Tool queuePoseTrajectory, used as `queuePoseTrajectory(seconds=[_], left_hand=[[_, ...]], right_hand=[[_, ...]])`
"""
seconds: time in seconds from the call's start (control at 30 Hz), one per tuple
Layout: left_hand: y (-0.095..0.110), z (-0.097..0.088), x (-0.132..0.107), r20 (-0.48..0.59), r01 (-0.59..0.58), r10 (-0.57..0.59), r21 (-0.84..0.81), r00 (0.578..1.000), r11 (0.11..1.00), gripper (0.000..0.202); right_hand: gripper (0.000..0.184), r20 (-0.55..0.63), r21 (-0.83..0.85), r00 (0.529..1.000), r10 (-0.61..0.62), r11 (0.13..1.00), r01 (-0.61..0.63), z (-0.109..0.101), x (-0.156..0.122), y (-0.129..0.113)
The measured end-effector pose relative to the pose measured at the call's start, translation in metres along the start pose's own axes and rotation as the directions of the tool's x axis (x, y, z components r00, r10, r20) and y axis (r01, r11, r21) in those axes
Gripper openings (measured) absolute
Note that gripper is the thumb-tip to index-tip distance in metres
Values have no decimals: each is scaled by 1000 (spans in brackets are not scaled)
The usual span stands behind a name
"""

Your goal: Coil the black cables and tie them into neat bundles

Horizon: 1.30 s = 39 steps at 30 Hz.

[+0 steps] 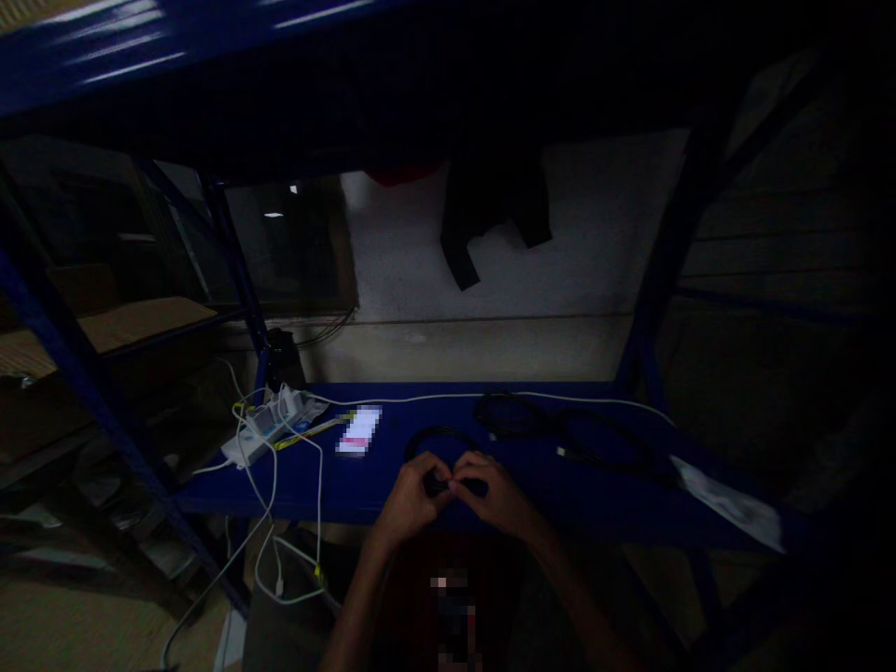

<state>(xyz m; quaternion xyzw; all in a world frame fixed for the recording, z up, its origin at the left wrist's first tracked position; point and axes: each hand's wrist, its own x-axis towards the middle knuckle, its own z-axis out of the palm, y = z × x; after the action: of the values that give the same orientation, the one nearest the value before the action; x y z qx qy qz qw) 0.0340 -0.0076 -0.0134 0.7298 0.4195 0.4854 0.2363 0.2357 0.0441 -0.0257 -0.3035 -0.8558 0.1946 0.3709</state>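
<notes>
Both of my hands meet at the front of a blue shelf (560, 485) in dim light. My left hand (410, 495) and my right hand (494, 490) are closed, fingertips together, on a black cable (438, 439) that loops on the shelf just behind them. The dark end of the cable sits between my fingers. A second coil of black cable (560, 429) lies further right on the shelf, apart from my hands.
A white power strip (262, 425) with white leads trailing off the shelf edge sits at the left. A lit phone (359, 429) lies beside it. White paper (728, 499) rests at the right end. Blue rack uprights (234, 271) frame the shelf; dark cloth (490, 219) hangs behind.
</notes>
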Motion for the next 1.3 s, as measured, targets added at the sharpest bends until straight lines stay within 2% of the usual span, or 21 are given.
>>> queuePoseTrajectory(seconds=[0.3, 0.5, 0.63, 0.73, 0.87, 0.93, 1.0, 1.13, 1.3], left_hand=[[1, 2, -1, 27, -14, 14, 20, 1000, 1000, 12], [1, 4, 0, 34, -44, 45, -8, 998, 999, 11], [3, 2, 1, 36, -55, 55, -15, 998, 998, 12], [2, 1, 0, 32, -46, 46, -3, 998, 999, 14], [-3, 1, 0, 35, -10, 8, 43, 999, 999, 27], [-5, 2, -1, 52, -11, 8, 61, 999, 998, 26], [-5, 2, 0, 66, -13, 8, 72, 998, 997, 22], [-2, 2, 0, 63, 4, -9, 71, 998, 997, 20], [-1, 2, 0, 54, 15, -19, 73, 998, 997, 17]], right_hand=[[13, 10, -119, 1000, -7, 993, 8, 4, 0, 8], [16, 24, -133, 999, -31, 991, 34, 4, 2, 10], [18, 34, -90, 999, -5, 996, 8, 0, 0, 2], [19, 59, 32, 998, 1, 999, -3, -10, 5, -3], [21, 25, 144, 999, -29, 989, 25, -25, 30, 9], [18, -14, 86, 999, -38, 995, 39, -26, 49, 23], [14, -27, -41, 1000, -17, 999, 16, -21, 67, 39], [22, 118, -196, 992, 42, 980, -18, -6, 93, 62], [12, 188, -173, 979, 75, 984, -42, 0, 107, 68]])
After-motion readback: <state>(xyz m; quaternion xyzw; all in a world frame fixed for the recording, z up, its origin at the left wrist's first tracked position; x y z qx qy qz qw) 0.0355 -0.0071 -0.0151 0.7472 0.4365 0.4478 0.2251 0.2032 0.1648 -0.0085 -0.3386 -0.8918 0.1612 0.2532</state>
